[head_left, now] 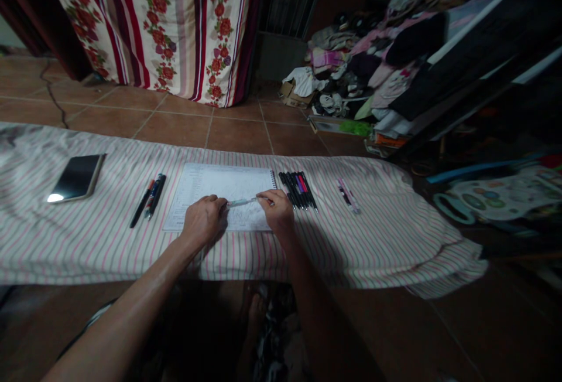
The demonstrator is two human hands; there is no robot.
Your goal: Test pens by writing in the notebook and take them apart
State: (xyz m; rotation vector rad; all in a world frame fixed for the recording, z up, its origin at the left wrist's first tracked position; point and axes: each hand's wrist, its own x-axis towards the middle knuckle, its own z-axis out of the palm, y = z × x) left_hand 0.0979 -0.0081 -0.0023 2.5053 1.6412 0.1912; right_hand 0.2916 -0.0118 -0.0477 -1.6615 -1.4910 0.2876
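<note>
Over a spiral notebook (228, 180) on a striped cloth (373, 241), 1 slim, pale pen (241, 201) has its long axis running left to right, the right end slightly farther away. The left hand (204, 218) is closed on its left end; the right hand (277, 211) pinches its right. I cannot tell which end is the tip.
</note>
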